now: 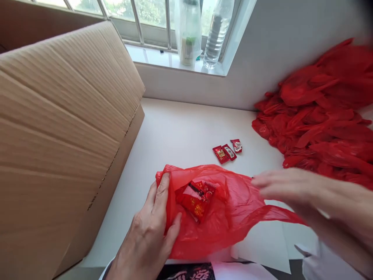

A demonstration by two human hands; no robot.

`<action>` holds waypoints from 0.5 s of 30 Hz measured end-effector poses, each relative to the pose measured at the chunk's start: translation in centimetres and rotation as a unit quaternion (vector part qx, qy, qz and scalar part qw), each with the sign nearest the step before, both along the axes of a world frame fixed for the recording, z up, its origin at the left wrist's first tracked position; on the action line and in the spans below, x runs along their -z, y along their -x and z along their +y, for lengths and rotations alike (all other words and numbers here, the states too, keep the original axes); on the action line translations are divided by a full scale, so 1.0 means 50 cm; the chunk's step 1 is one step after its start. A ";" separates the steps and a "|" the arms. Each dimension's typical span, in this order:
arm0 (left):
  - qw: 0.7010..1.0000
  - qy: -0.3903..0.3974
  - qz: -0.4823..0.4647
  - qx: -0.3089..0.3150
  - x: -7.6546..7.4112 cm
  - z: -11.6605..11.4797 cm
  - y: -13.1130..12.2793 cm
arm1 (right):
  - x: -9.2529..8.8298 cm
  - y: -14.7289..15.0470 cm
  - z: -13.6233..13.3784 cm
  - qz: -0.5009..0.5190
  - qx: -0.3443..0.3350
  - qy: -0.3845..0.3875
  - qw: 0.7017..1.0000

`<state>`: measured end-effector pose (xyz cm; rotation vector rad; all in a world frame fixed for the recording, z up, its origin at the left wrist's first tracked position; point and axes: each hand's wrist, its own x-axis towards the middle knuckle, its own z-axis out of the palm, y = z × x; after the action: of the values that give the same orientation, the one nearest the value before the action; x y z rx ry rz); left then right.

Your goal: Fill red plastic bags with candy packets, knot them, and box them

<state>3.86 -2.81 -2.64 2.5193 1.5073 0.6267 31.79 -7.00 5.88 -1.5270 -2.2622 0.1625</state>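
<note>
A thin red plastic bag (pixel 244 198) lies spread open on the white table in front of me. Its left rim is in the grip of my left hand (pixel 148 225), thumb inside and fingers along the outer side. Several small red packets (pixel 195 200) with gold print rest inside the bag. My right hand (pixel 285 188), blurred by motion, is at the bag's right edge with fingers stretched out; its thumb is hidden. A strap of the bag runs beneath this hand. Three small red sachets (pixel 224 153) lie on the table beyond the bag.
A large cardboard box (pixel 67 116) stands on the left. Red plastic bags (pixel 326 120) are heaped against the wall at right. On the windowsill are a clear plastic bottle (pixel 217 35) and a bagged container (pixel 188 42). White paper (pixel 265 245) lies near the table's front edge.
</note>
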 end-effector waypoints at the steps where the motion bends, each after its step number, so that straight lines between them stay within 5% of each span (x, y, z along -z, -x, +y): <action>1: 1.000 0.009 -0.003 -0.001 -0.002 0.000 -0.003 | -0.001 -0.014 0.002 -0.002 0.016 -0.003 1.000; 4: 0.999 0.038 -0.015 -0.005 -0.003 -0.001 -0.009 | 0.011 -0.042 0.024 0.006 0.017 -0.003 1.000; 8: 0.998 0.054 -0.026 0.001 0.001 0.000 -0.009 | 0.050 -0.073 0.100 0.028 0.214 -0.047 0.975; 12: 1.000 0.026 -0.013 0.008 0.008 0.005 -0.001 | 0.142 -0.123 0.195 0.038 0.233 0.091 0.967; 15: 1.000 0.016 0.012 -0.001 0.015 0.012 0.004 | 0.222 -0.159 0.242 0.022 0.272 0.114 0.955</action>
<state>3.64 -2.22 -3.36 2.5100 1.5164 0.5710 39.73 5.10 -5.20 -2.1784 -1.7506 0.2986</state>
